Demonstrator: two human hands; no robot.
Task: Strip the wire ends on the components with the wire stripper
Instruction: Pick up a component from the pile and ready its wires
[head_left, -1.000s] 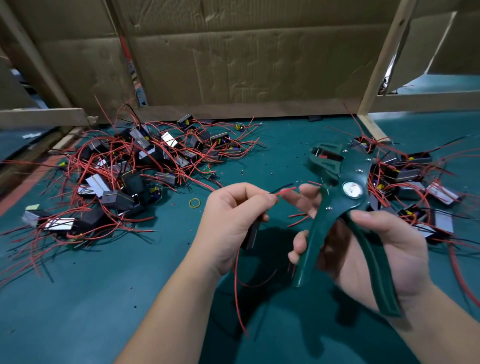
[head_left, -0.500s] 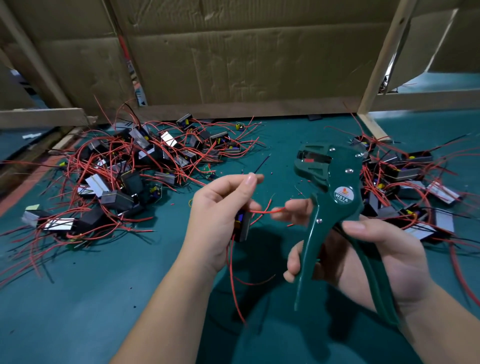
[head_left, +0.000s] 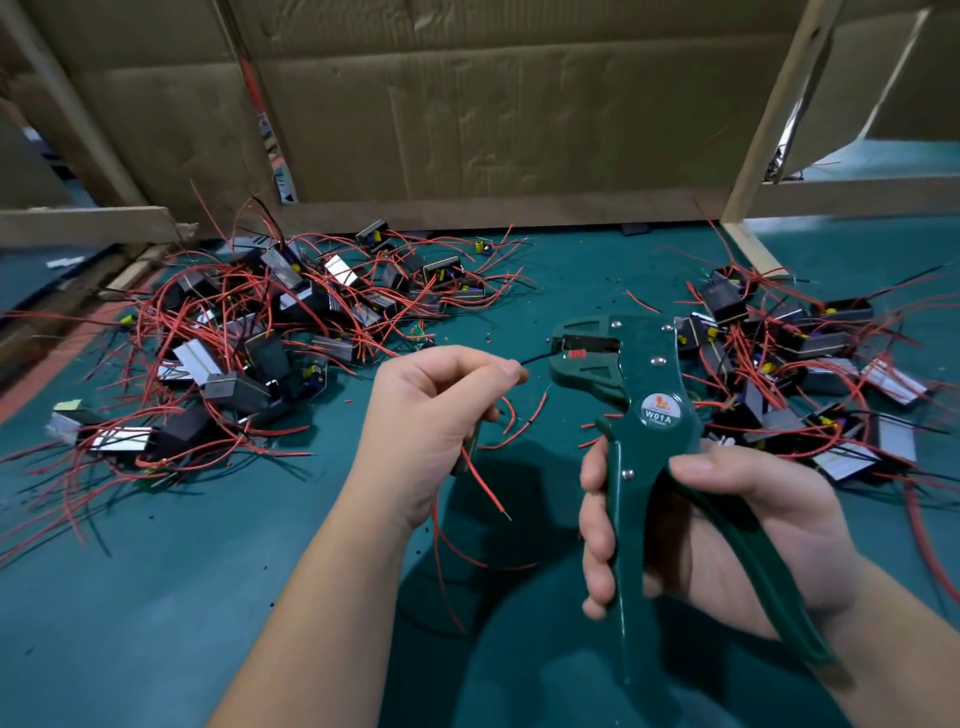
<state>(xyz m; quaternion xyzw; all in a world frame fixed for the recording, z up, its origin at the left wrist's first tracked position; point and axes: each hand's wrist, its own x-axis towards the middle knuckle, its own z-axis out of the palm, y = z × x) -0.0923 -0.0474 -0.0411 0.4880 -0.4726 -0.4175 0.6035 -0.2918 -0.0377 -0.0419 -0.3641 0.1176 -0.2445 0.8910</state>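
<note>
Your left hand (head_left: 436, 415) pinches a black wire (head_left: 535, 358), tip fed into the wire stripper (head_left: 623, 395) head, mid-scene above the bench (head_left: 156, 597). Right hand (head_left: 727, 525) wraps handles, not squeezed. Next, I'd say: seat tip, squeeze firmly.

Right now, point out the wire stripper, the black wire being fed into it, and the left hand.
wire stripper (head_left: 655, 410), head view: on the round label at its pivot.
black wire (head_left: 537, 357), head view: on the stretch between fingertips and tool head.
left hand (head_left: 431, 410), head view: on the back of the hand.
</note>
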